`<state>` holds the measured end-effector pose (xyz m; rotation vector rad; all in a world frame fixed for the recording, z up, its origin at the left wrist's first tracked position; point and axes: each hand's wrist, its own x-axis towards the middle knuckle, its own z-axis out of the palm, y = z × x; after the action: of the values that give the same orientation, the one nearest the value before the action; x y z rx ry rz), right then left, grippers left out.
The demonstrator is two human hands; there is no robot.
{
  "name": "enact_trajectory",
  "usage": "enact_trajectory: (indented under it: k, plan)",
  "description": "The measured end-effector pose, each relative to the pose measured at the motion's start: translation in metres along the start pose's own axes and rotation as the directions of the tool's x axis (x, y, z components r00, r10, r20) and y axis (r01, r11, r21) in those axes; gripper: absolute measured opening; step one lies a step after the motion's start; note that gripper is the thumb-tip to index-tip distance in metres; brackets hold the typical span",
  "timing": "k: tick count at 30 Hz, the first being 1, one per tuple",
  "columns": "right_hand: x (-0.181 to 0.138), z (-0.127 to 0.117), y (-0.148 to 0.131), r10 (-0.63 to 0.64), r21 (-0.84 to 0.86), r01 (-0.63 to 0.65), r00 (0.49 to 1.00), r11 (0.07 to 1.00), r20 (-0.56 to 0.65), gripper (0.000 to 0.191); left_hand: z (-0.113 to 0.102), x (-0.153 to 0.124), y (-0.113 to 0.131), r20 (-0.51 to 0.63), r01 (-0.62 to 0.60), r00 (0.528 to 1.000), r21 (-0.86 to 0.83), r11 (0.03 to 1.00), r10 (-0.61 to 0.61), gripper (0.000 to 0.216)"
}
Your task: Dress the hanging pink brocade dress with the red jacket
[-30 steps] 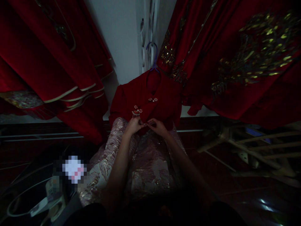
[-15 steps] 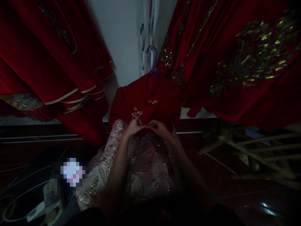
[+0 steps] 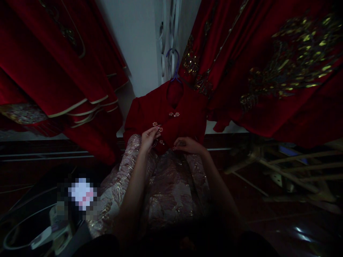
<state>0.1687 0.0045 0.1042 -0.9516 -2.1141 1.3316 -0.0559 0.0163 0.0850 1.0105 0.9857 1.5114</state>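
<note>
A red short-sleeved garment (image 3: 146,112) hangs on a purple hanger (image 3: 176,67), its lower part being a pale metallic patterned skirt (image 3: 170,200). My left hand (image 3: 148,139) is closed, its thumb and fingers pinching a beaded flower ornament (image 3: 160,129) on the front. Another beaded clasp (image 3: 174,114) sits below the neckline. At the waist, my right hand (image 3: 189,145) has curled fingers by a small beaded piece (image 3: 173,148); what they hold is too dark to make out. The hands are apart.
Red garments with gold trim (image 3: 88,71) hang at left, and a red sequinned garment (image 3: 268,117) hangs at right. A white metal rack (image 3: 163,39) stands behind the hanger. Wooden slatted furniture (image 3: 294,175) is at lower right; dark clutter and a blurred-out patch lie lower left.
My hands, whose fingertips met at the waist, have separated. The left has moved up slightly onto the flower ornament; the right has shifted a little to the right.
</note>
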Motion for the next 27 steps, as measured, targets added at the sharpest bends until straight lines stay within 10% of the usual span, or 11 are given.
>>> enact_trajectory:
  k: [14,21,23,27]
  plan:
    - [0.004,0.004,0.002,-0.004,-0.049,0.003,1.0,0.999,-0.018,0.022,0.003,0.001,0.003,-0.198,0.004,0.98,0.147,0.989,0.026,0.033]
    - [-0.007,-0.01,-0.007,0.068,-0.007,-0.068,0.995,0.998,0.072,0.028,0.03,0.014,0.051,0.253,-0.095,0.967,0.279,0.956,0.022,0.044]
    - [-0.011,-0.016,-0.01,0.094,-0.014,-0.093,0.992,0.996,0.085,0.028,0.044,0.029,0.071,0.368,-0.358,0.911,0.485,0.798,0.185,0.037]
    - [-0.017,-0.025,-0.012,0.129,-0.018,-0.128,0.989,0.992,0.069,0.027,0.065,0.055,0.098,0.623,-0.653,0.747,0.753,0.08,0.233,0.025]
